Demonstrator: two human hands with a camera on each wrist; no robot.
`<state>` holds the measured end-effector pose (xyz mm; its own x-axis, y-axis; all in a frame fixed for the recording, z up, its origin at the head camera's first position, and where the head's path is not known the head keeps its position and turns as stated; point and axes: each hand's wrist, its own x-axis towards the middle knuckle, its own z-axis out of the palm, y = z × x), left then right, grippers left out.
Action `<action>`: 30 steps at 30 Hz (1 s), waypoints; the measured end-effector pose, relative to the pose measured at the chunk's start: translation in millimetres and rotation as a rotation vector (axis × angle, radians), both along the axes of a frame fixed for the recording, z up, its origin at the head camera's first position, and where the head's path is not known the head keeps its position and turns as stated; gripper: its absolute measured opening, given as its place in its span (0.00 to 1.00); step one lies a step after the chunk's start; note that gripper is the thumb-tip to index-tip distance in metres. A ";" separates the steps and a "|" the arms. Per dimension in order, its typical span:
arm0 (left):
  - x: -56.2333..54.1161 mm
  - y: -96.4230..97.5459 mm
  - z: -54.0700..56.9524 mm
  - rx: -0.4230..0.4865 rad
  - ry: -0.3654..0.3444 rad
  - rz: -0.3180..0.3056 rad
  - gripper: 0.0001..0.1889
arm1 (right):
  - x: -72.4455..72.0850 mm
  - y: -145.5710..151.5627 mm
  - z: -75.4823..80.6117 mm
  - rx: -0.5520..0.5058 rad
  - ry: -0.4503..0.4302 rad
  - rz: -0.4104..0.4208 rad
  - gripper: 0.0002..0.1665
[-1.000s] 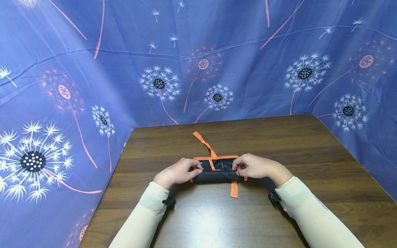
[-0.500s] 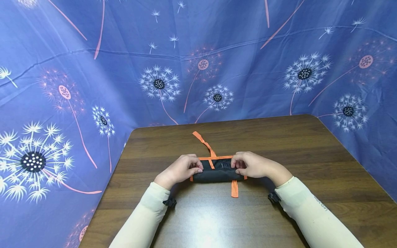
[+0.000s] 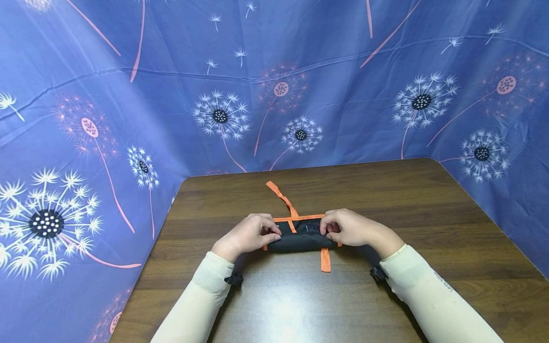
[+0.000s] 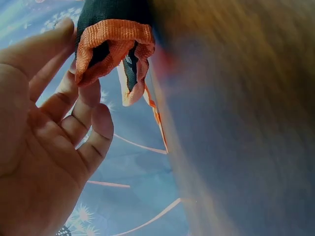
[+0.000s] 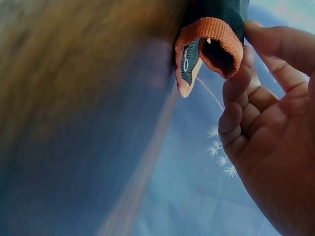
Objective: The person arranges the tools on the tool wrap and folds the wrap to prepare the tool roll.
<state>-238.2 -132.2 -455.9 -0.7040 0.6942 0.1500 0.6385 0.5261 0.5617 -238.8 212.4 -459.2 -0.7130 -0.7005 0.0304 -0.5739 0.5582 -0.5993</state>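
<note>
A black fabric roll-up pouch (image 3: 300, 243) with orange edging lies partly rolled across the table in the head view. My left hand (image 3: 250, 233) pinches its left end between thumb and fingers. At the right end my right hand (image 3: 353, 228) grips the roll the same way. An orange strap (image 3: 283, 196) runs from the flat far edge, and a shorter orange strap (image 3: 325, 260) sticks out at the near side. Each wrist view looks into one end of the roll: orange trim (image 4: 115, 30) curls around on the left, and folded edging (image 5: 211, 27) on the right.
The brown wooden table (image 3: 386, 190) extends around the pouch. Behind and beside it hangs a blue cloth (image 3: 343, 95) printed with dandelions. Black wrist bands (image 3: 234, 279) sit at both pale sleeves.
The roll has turned slightly away from me, and less of the flat panel shows beyond it. The right hand's fingers have shifted a little farther out. Both hands keep their grip.
</note>
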 end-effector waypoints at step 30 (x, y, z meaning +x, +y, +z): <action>2.6 -0.8 -2.9 -0.201 -0.004 0.057 0.19 | -1.5 6.2 -0.2 0.139 -0.029 0.008 0.22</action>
<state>-235.6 -133.0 -458.8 -0.7433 0.6689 0.0091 0.6023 0.6633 0.4442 -240.2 218.6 -459.4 -0.7069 -0.7018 -0.0877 -0.5621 0.6328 -0.5326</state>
